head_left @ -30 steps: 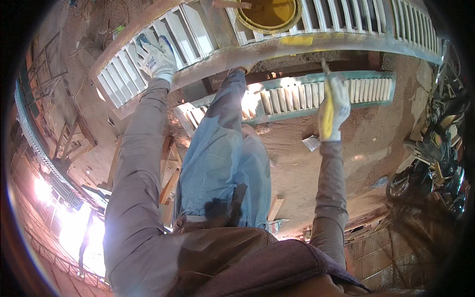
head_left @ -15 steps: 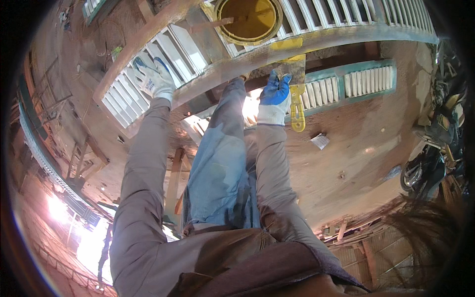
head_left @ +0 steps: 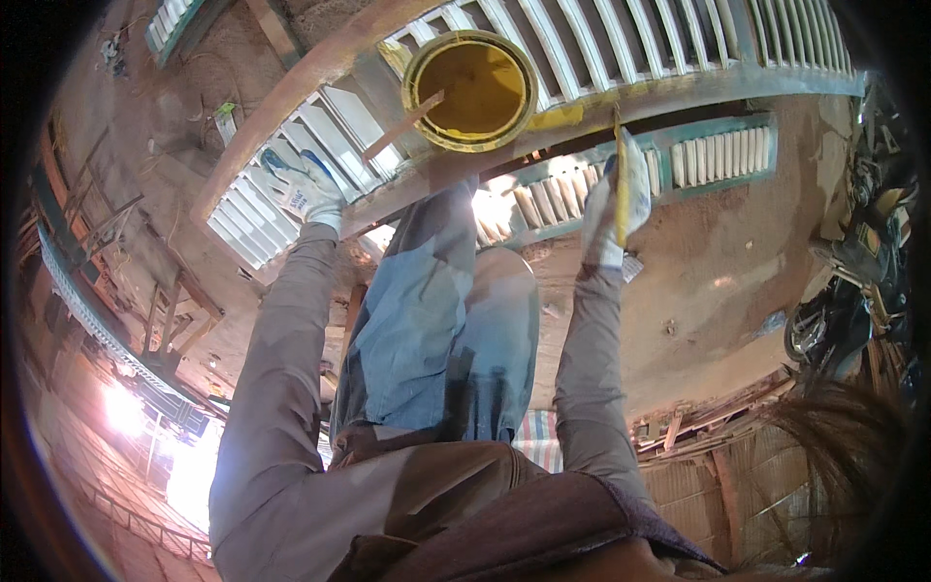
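A long shutter with a brown wooden frame (head_left: 388, 199) and white louvre slats (head_left: 514, 39) stretches across in front of me. My left hand (head_left: 305, 189), in a white and blue glove, lies on the slats at its left end, fingers extended. My gloved right hand (head_left: 632, 194) grips a putty knife (head_left: 622, 184) with a yellow handle, seen edge-on and upright against the near rail. Yellow paste (head_left: 572, 114) is smeared along that rail. Left of the knife, a round can (head_left: 531, 97) of yellow paste rests on the shutter, with a flat stick (head_left: 402, 126) across its rim.
A second shutter with a green frame (head_left: 669, 179) lies lower, beyond my knees. A motorcycle (head_left: 834, 301) stands at the far right. Timber pieces (head_left: 179, 310) are on the left, and more wood (head_left: 698, 417) lies along the wall at the lower right.
My right hand has moved right with the putty knife, whose broad face has turned edge-on. The can appears lower and slightly further left. The left hand stays on the slats.
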Demonstrator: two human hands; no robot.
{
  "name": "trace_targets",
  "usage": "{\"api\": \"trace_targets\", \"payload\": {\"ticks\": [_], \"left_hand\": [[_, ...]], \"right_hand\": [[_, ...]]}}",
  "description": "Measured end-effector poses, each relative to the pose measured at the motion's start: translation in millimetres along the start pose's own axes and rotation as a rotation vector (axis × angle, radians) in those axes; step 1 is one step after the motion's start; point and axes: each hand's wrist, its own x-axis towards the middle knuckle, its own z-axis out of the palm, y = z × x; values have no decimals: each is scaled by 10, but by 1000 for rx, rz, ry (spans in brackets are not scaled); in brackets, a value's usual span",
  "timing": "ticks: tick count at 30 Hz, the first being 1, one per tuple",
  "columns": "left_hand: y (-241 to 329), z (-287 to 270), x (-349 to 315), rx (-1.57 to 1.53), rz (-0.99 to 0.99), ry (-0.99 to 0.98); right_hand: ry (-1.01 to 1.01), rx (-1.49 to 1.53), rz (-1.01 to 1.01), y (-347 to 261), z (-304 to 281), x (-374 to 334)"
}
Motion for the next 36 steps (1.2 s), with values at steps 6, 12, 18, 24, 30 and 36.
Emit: {"api": "trace_targets", "payload": {"ticks": [6, 12, 18, 24, 30, 36], "left_hand": [[89, -54, -6, -77, 37, -50], [-110, 43, -5, -3, 167, -85], [102, -113, 59, -9, 178, -11], [153, -148, 63, -3, 125, 5], [146, -217, -1, -10, 127, 20], [75, -134, 13, 7, 123, 83]], "right_hand": [[-53, -239, -315, -80, 40, -1], [-174, -278, -349, -245, 79, -225], [-195, -261, -423, -291, 153, -315], [-210, -314, -400, -477, 235, -557], [-235, -328, -404, -498, 306, -736], [-270, -322, -491, -811, 581, -1276]]}}
